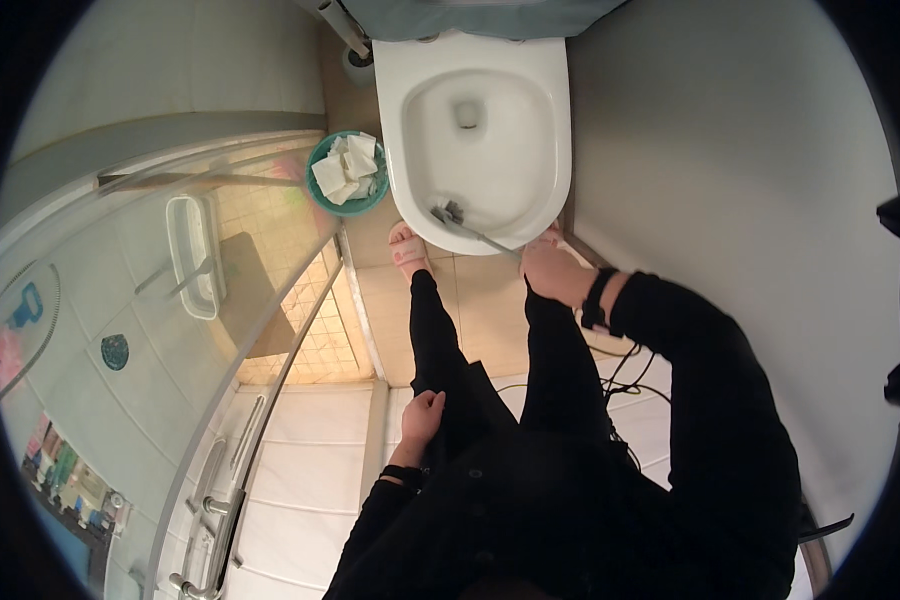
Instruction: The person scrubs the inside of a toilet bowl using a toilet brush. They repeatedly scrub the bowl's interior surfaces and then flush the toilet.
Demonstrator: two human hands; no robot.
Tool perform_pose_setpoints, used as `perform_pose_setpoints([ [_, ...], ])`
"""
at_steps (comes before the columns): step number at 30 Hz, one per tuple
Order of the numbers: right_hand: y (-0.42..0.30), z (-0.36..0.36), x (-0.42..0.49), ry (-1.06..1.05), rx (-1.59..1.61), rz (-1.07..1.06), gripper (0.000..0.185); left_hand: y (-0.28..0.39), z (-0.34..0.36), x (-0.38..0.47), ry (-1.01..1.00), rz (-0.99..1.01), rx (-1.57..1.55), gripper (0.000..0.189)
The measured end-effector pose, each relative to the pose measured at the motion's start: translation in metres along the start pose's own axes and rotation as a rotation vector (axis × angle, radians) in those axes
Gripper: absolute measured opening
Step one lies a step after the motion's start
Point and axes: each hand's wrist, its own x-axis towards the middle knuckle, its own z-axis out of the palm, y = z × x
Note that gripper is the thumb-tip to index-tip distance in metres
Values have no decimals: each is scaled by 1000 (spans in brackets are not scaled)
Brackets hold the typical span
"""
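Observation:
My right hand (pixel 555 271) grips the handle of a toilet brush (pixel 487 240) just past the front rim of a white toilet bowl (pixel 562 150). The brush's grey bristle head lies against the bowl's inner wall at the front left. A little water shows at the bottom of the bowl. My left hand (pixel 422 417) is closed with nothing visible in it, down by my left thigh. Black bands circle both wrists. The raised toilet lid has a blue-grey cover (pixel 487 21) and stands at the top of the view.
A teal waste bin (pixel 316 196) with crumpled white tissue stands left of the toilet. Behind it is a brush holder (pixel 358 69). A glass shower partition (pixel 270 300) runs along the left, a grey wall (pixel 720 150) along the right. Dark cables (pixel 630 375) hang beside my right leg.

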Motion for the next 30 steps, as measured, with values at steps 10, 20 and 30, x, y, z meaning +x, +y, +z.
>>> perform_pose_setpoints([
  [10,-47,-73,110,280,386,176,18,-2,18,0,14,14,62,37],
  [20,-40,-76,73,160,331,21,17,-5,-1,12,-12,6,4,37],
  [30,-49,-6,16,210,295,104,15,0,-42,5,-13,66,134,36],
])
